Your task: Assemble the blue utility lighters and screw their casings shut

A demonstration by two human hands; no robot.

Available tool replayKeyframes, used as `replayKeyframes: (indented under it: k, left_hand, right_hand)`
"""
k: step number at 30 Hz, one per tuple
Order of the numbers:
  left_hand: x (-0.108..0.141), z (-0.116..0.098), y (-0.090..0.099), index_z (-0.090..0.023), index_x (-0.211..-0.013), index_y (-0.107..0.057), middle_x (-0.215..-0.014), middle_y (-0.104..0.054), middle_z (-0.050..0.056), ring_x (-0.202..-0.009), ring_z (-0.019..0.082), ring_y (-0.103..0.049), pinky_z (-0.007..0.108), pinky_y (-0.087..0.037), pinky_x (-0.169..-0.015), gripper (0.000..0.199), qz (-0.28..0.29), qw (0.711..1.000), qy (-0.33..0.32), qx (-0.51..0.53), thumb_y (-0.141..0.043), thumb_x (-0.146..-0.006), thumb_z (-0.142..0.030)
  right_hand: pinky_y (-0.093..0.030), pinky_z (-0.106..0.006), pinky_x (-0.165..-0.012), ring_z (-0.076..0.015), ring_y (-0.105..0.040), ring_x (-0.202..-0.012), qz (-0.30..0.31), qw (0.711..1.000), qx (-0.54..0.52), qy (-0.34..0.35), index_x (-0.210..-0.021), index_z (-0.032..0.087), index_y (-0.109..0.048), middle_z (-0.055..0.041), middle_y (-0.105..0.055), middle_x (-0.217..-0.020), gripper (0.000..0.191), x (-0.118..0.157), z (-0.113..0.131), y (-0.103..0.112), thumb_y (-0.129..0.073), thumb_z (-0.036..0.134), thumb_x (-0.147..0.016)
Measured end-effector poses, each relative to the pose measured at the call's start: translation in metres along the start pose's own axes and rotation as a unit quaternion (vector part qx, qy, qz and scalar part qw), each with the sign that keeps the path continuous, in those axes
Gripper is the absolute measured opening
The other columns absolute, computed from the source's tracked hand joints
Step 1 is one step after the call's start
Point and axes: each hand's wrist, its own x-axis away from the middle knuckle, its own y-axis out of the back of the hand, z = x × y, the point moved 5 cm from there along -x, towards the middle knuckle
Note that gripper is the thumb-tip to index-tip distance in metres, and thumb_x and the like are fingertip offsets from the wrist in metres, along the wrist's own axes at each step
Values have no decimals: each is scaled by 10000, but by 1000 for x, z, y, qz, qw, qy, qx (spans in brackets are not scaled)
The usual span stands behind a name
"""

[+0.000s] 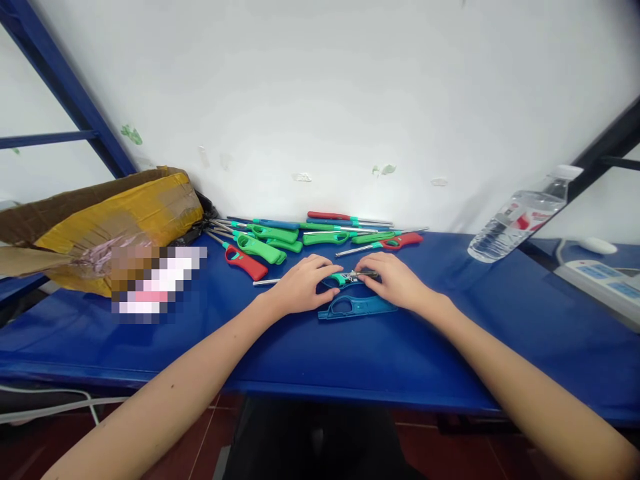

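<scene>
Near the middle of the blue table, my left hand (303,285) is curled around an opened lighter, its thumb and fingers at the green trigger part (341,278). The lighter's metal tube (266,282) sticks out to the left from under that hand. On the right, my right hand (393,279) pinches the dark inner part (369,273) of the same lighter. An empty blue half shell (357,307) lies on the table just in front, close to both hands. The other blue shell is mostly hidden between the hands.
Several green, red and blue lighters (260,248) lie along the wall. A taped cardboard box (120,227) stands at the left. At the right are a tilted water bottle (520,217) and a white device (605,283). The table's front edge (350,395) runs below my forearms.
</scene>
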Motion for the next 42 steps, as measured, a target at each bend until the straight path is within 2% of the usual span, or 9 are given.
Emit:
replayKeyframes:
  k: [3,6,11,15,21,35,38,42]
  left_hand:
    - [0,7,-1,-139,-1307,-584,-1179,-657,134,-1100,269,-586,424,-475,-986,461,-4,998,47,-30,-595,-926,-398]
    - [0,14,-1,-151,-1233,-636,-1139,-680,125,-1065,264,-605,417,-483,-965,407,-5,995,87,-46,-565,-944,-430]
    - [0,14,0,-180,-1204,-631,-1094,-687,96,-1027,248,-611,371,-494,-910,392,10,997,72,-17,-642,-899,-425]
    - [-1,11,1,-185,-1090,-639,-1023,-682,65,-981,229,-604,344,-485,-874,286,13,998,56,3,-664,-890,-388]
    - [-1,10,1,-180,-1021,-653,-1012,-684,59,-988,223,-590,336,-468,-890,228,8,999,40,12,-662,-896,-370]
    - [-1,20,-2,-185,-925,-637,-1004,-654,71,-997,241,-579,370,-467,-910,250,15,995,93,42,-706,-847,-412]
    - [-2,21,-2,-186,-916,-645,-1003,-653,72,-1003,243,-579,377,-466,-919,254,15,994,94,47,-707,-843,-421]
    - [-2,20,-2,-188,-908,-644,-1000,-649,73,-1001,239,-579,372,-468,-915,259,13,994,94,51,-705,-843,-430]
  right_hand:
    - [-509,-407,-865,-248,-636,-936,-11,1000,-3,-2,-1004,185,-674,-87,-714,-985,142,0,2,2,-567,241,-930]
    - [-517,-392,-841,-239,-639,-914,-18,1000,-4,0,-1009,188,-681,-80,-720,-977,143,1,4,3,-572,230,-926]
    - [-524,-400,-855,-242,-633,-932,-29,1000,1,11,-1069,188,-703,-84,-713,-1003,215,2,6,4,-536,258,-951]
    - [-539,-405,-853,-235,-624,-932,-37,999,-12,4,-1126,190,-707,-98,-677,-1028,281,3,6,5,-482,264,-975]
    - [-548,-427,-845,-245,-608,-936,-24,1000,-10,6,-1163,192,-706,-110,-647,-1026,322,3,5,2,-447,261,-984]
    - [-545,-429,-871,-254,-615,-970,5,1000,4,-16,-1152,195,-699,-114,-633,-1050,311,3,5,-6,-452,264,-976]
    - [-534,-450,-917,-271,-613,-1025,-3,1000,10,-26,-1155,176,-684,-126,-628,-1108,301,2,7,-4,-475,281,-967]
    - [-502,-464,-1004,-273,-588,-1150,-15,1000,-16,-14,-1264,196,-619,-128,-594,-1254,347,2,14,-2,-440,292,-983]
